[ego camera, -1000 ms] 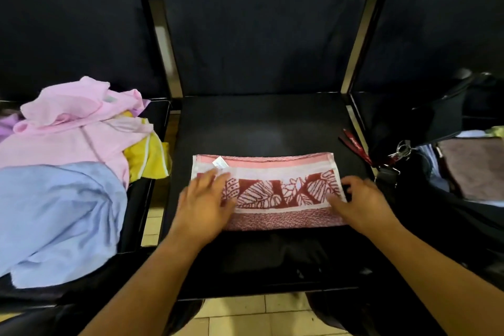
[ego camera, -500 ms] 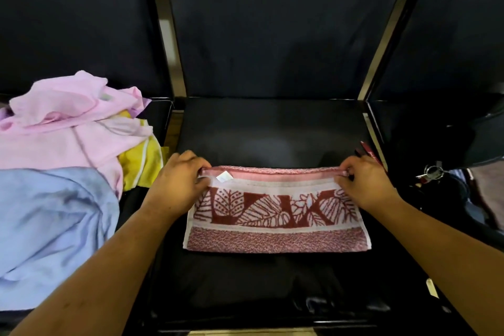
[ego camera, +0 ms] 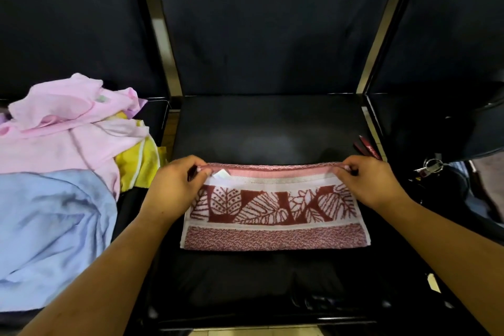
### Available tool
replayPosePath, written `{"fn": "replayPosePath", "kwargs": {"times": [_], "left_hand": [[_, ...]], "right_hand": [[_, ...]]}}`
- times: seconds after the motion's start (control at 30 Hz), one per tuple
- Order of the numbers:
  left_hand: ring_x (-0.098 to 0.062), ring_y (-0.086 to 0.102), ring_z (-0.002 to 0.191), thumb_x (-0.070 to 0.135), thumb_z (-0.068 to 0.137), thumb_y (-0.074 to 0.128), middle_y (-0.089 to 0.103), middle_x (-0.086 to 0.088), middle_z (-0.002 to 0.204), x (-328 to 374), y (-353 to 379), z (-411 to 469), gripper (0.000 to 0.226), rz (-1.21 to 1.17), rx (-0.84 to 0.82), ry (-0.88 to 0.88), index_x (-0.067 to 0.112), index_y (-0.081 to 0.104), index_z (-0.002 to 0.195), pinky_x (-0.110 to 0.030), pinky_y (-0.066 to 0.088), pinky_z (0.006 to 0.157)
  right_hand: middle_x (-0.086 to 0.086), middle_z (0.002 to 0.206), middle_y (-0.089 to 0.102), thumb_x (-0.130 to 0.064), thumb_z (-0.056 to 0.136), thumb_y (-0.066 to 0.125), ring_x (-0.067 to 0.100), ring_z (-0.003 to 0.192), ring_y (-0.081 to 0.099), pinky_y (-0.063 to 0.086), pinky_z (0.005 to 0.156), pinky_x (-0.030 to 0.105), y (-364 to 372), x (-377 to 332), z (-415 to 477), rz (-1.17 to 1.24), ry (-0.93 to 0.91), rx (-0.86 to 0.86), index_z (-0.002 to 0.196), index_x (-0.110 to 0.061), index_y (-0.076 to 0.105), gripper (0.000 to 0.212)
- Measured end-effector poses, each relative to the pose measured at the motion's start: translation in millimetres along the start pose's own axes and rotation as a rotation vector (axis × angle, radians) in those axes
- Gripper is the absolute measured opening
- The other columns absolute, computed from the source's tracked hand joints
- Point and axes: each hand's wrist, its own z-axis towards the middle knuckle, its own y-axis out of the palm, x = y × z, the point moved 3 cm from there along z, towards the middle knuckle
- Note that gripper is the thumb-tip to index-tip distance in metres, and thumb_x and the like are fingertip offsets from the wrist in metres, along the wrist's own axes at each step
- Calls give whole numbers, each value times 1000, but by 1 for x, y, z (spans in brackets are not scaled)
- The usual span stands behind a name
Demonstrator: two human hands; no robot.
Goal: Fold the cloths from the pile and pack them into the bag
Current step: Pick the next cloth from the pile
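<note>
I am pinching the far corners of a folded leaf-patterned towel on the middle seat.

My left hand (ego camera: pixel 174 185) is curling thumb and fingers around the towel's (ego camera: pixel 272 210) far left corner, and my right hand (ego camera: pixel 368 180) is gripping the far right corner the same way, both holding the pink far edge slightly raised. The towel is lying flat on the black seat (ego camera: pixel 259 131), its long side running left to right, with a small white label (ego camera: pixel 222 173) showing just beside my left fingers. The pile (ego camera: pixel 68 172) of pink, yellow and blue cloths is sitting on the seat to the left. The black bag (ego camera: pixel 480 133) is standing open to the right, with a ring of keys (ego camera: pixel 432 164) hanging at it and red pens (ego camera: pixel 368 148) lying near my right hand.
</note>
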Motion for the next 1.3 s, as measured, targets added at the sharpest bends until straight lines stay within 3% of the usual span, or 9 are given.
{"fn": "replayPosePath", "kwargs": {"times": [0.23,0.43,0.57,0.73,0.83,0.9,1.0,1.13,1.3], "left_hand": [[-10,64,76,36,95,68,72,7,85,-15,5,19,13,44,30,-186,24,71,94,-23,43,61],[-20,62,76,38,97,66,68,1,81,-13,12,29,19,123,46,-246,20,66,93,-29,41,61],[-32,67,89,36,100,62,70,-9,94,-8,17,24,22,161,59,-268,17,59,110,-35,44,68],[-32,48,127,43,95,62,45,-9,141,44,18,-40,55,276,-27,-33,24,46,144,-47,45,104],[-15,13,154,62,99,44,16,12,166,73,26,-100,64,334,-343,144,42,24,156,-40,14,124],[-12,-4,157,66,101,38,-2,16,170,79,35,-120,71,334,-497,234,43,8,160,-35,-4,122],[-14,-14,157,66,102,34,-12,12,171,74,49,-119,74,375,-578,299,41,-4,161,-36,-12,120],[-19,-16,157,68,102,26,-10,7,172,57,64,-124,72,401,-583,301,41,-5,162,-42,-12,125],[-21,-16,157,69,102,20,-8,4,173,54,68,-132,71,351,-587,272,38,-1,163,-46,-11,127]], "right_hand": [[-8,82,67,-55,93,63,19,77,67,61,71,41,1,-1,13,-55,67,37,82,-36,59,22],[-1,82,64,-64,97,50,25,76,60,55,70,39,3,-11,13,-222,69,62,93,-35,54,29],[-1,88,63,-63,94,56,25,80,57,47,72,38,4,-15,-5,-130,128,76,108,-33,46,35],[9,112,68,-61,85,71,32,105,65,54,85,39,7,14,-60,-16,271,-62,127,-14,51,66],[6,105,71,-63,87,67,28,99,68,54,83,36,6,30,-97,-44,329,-155,117,-18,58,55],[2,96,70,-60,90,64,26,81,72,57,71,35,7,27,-113,56,373,-192,106,-26,57,38],[8,91,70,-43,96,65,27,63,73,52,49,32,22,18,-126,372,487,-195,104,-27,57,20],[12,100,69,-28,95,71,32,76,75,60,59,43,39,16,-129,651,609,-5,104,-17,60,18],[21,111,68,-14,91,77,35,94,71,58,72,41,54,16,-128,1020,751,226,102,-6,60,22]]}}
